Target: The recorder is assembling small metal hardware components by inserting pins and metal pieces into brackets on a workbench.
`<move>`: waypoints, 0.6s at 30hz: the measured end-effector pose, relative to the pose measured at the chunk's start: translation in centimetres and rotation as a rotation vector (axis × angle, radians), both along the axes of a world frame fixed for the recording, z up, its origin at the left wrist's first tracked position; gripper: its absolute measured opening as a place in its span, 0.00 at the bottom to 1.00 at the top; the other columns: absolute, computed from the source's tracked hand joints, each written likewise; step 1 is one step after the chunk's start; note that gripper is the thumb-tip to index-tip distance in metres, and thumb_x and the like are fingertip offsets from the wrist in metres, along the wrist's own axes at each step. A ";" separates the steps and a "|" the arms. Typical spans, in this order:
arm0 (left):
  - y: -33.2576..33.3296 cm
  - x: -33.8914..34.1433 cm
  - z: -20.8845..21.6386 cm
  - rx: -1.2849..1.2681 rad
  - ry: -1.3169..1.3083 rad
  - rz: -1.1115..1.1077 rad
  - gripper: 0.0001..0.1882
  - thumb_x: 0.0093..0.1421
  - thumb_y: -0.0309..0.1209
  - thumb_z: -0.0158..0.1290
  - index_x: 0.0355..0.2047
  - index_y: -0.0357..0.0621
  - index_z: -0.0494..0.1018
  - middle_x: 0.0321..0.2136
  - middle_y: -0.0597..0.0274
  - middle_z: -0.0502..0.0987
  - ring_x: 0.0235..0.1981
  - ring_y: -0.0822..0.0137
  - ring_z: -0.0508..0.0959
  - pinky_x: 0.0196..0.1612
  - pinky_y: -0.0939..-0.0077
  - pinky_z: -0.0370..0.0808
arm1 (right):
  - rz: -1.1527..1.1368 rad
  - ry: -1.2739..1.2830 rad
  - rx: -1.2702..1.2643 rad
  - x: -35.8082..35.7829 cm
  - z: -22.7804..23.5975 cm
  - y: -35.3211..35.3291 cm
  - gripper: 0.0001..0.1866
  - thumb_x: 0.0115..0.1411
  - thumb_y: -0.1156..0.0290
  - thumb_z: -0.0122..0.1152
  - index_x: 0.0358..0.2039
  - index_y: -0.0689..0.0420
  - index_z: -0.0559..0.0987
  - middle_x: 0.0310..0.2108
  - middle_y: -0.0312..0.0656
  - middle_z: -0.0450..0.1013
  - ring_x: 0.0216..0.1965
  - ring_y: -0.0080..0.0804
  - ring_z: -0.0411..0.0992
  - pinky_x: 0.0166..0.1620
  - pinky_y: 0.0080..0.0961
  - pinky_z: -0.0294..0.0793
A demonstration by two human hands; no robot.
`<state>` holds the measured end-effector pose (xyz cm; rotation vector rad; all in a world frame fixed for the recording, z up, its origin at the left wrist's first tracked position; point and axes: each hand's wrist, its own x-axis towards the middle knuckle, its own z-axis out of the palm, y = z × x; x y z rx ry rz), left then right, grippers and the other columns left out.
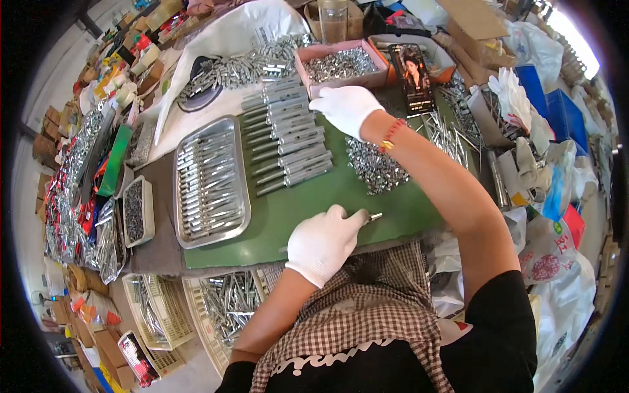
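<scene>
Near the front edge of the green work mat (pixel 262 226), my left hand (pixel 324 242) in a white glove is closed around a slim metal rod (pixel 375 217). The rod's bright tip sticks out past the thumb; its middle is hidden by the glove. My right hand (pixel 347 110), also gloved, reaches to the far ends of a row of grey metal tubes (pixel 298 134), beside a pink box (pixel 347 78) of small metal parts. Its fingertips are drawn together, and what they hold cannot be made out. A loose pile of small shiny parts (pixel 375 167) lies just below the right wrist.
Left of the tubes sits a steel tray (pixel 245 190) of metal rods in rows. A phone (pixel 412 80) leans behind the right forearm, with thin rods (pixel 449 141) near it. More metal parts (pixel 242 69) are heaped at the back. Crates (pixel 196 301) stand below the table at left.
</scene>
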<state>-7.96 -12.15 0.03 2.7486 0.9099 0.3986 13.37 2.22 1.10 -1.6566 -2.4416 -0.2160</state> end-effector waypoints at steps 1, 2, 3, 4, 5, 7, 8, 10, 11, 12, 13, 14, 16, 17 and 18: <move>0.1 -0.1 -0.1 -0.016 0.006 0.010 0.12 0.61 0.35 0.53 0.45 0.61 0.78 0.26 0.58 0.72 0.24 0.53 0.77 0.26 0.59 0.74 | 0.019 -0.023 -0.012 -0.2 0.0 0.9 0.13 0.64 0.71 0.46 0.42 0.50 0.80 0.42 0.46 0.76 0.43 0.45 0.78 0.44 0.41 0.79; 0.1 0.0 -0.1 -0.031 0.013 0.014 0.12 0.61 0.35 0.53 0.45 0.62 0.78 0.26 0.58 0.72 0.24 0.53 0.77 0.26 0.59 0.74 | 0.060 -0.049 0.010 -0.1 -0.3 1.7 0.12 0.64 0.71 0.48 0.41 0.50 0.80 0.42 0.45 0.77 0.43 0.44 0.79 0.44 0.41 0.79; 0.1 0.1 -0.1 -0.047 0.022 0.019 0.12 0.60 0.34 0.53 0.45 0.61 0.77 0.25 0.58 0.71 0.23 0.53 0.77 0.25 0.58 0.74 | 0.049 -0.078 -0.010 0.1 -0.6 2.3 0.12 0.63 0.72 0.48 0.40 0.50 0.81 0.42 0.45 0.77 0.42 0.44 0.79 0.43 0.41 0.80; 0.0 0.0 0.1 -0.043 0.019 0.010 0.12 0.60 0.34 0.53 0.45 0.61 0.77 0.25 0.58 0.71 0.23 0.53 0.77 0.25 0.58 0.74 | 0.046 -0.104 -0.032 -0.2 -0.4 2.7 0.12 0.63 0.72 0.49 0.40 0.50 0.81 0.42 0.44 0.77 0.41 0.44 0.80 0.43 0.41 0.80; 0.0 0.0 0.2 -0.046 0.035 0.022 0.12 0.60 0.34 0.53 0.44 0.61 0.77 0.25 0.58 0.71 0.23 0.53 0.77 0.25 0.58 0.74 | 0.082 -0.132 -0.019 -0.3 -0.2 2.9 0.12 0.62 0.72 0.49 0.39 0.50 0.81 0.41 0.44 0.77 0.40 0.44 0.80 0.42 0.41 0.80; 0.1 0.1 0.3 -0.046 0.051 0.026 0.12 0.60 0.34 0.54 0.44 0.61 0.77 0.25 0.59 0.71 0.23 0.53 0.77 0.25 0.59 0.74 | 0.085 -0.176 -0.033 -0.2 0.0 3.3 0.11 0.62 0.72 0.49 0.38 0.50 0.81 0.40 0.44 0.77 0.40 0.44 0.80 0.41 0.41 0.80; 0.2 0.1 0.4 -0.028 0.038 0.013 0.12 0.60 0.32 0.53 0.44 0.62 0.76 0.25 0.59 0.71 0.22 0.54 0.77 0.24 0.60 0.75 | 0.100 -0.216 -0.049 -0.2 -0.1 3.4 0.11 0.62 0.71 0.49 0.38 0.51 0.81 0.40 0.45 0.78 0.40 0.44 0.80 0.41 0.41 0.80; 0.3 0.1 0.4 -0.007 0.027 -0.002 0.13 0.59 0.30 0.52 0.43 0.62 0.75 0.24 0.59 0.71 0.22 0.56 0.78 0.22 0.61 0.75 | 0.067 -0.128 -0.086 0.0 -0.5 3.4 0.10 0.62 0.71 0.50 0.37 0.51 0.81 0.40 0.46 0.77 0.39 0.45 0.80 0.41 0.42 0.80; 0.2 0.1 0.4 -0.025 0.026 0.011 0.12 0.59 0.32 0.53 0.43 0.62 0.76 0.25 0.59 0.71 0.23 0.55 0.78 0.24 0.60 0.74 | 0.084 -0.110 -0.064 0.2 -0.8 3.5 0.10 0.62 0.70 0.50 0.37 0.53 0.81 0.39 0.47 0.77 0.39 0.46 0.80 0.41 0.43 0.80; 0.2 0.1 0.4 -0.042 0.027 0.026 0.11 0.59 0.34 0.54 0.43 0.62 0.77 0.25 0.59 0.71 0.23 0.54 0.77 0.25 0.59 0.74 | 0.102 -0.092 -0.043 0.4 -1.1 3.6 0.10 0.63 0.69 0.49 0.37 0.54 0.80 0.38 0.48 0.78 0.38 0.47 0.80 0.41 0.44 0.80; 0.2 0.0 0.3 -0.039 0.029 0.034 0.11 0.59 0.34 0.54 0.43 0.62 0.77 0.25 0.59 0.71 0.23 0.54 0.77 0.25 0.59 0.74 | 0.111 -0.090 -0.039 0.2 -0.8 3.5 0.10 0.63 0.69 0.49 0.37 0.54 0.80 0.38 0.48 0.78 0.38 0.47 0.80 0.41 0.44 0.80; 0.3 0.0 0.3 -0.043 0.034 0.033 0.11 0.60 0.34 0.54 0.43 0.62 0.77 0.25 0.59 0.71 0.24 0.54 0.77 0.25 0.60 0.74 | 0.073 -0.027 -0.064 0.0 -0.6 3.4 0.11 0.63 0.69 0.49 0.37 0.56 0.80 0.38 0.50 0.78 0.38 0.48 0.80 0.41 0.44 0.80; 0.2 0.0 0.3 -0.045 0.043 0.048 0.11 0.60 0.34 0.53 0.43 0.63 0.77 0.26 0.59 0.72 0.24 0.54 0.77 0.26 0.60 0.75 | 0.052 0.041 -0.086 -0.3 -0.4 3.2 0.11 0.63 0.68 0.49 0.38 0.57 0.79 0.37 0.51 0.78 0.37 0.50 0.79 0.41 0.45 0.79; 0.2 0.1 0.4 -0.058 0.048 0.028 0.13 0.60 0.33 0.52 0.45 0.62 0.77 0.26 0.58 0.72 0.24 0.54 0.78 0.27 0.59 0.76 | 0.046 -0.038 -0.072 -0.1 -0.4 3.1 0.12 0.63 0.68 0.48 0.39 0.58 0.79 0.36 0.51 0.78 0.37 0.50 0.79 0.41 0.44 0.80; 0.2 0.2 0.4 -0.071 0.053 0.006 0.14 0.60 0.31 0.51 0.46 0.61 0.76 0.26 0.57 0.73 0.25 0.53 0.79 0.27 0.58 0.77 | 0.038 -0.117 -0.057 -0.2 -0.4 3.1 0.12 0.64 0.69 0.47 0.40 0.59 0.78 0.36 0.52 0.78 0.37 0.51 0.79 0.42 0.44 0.80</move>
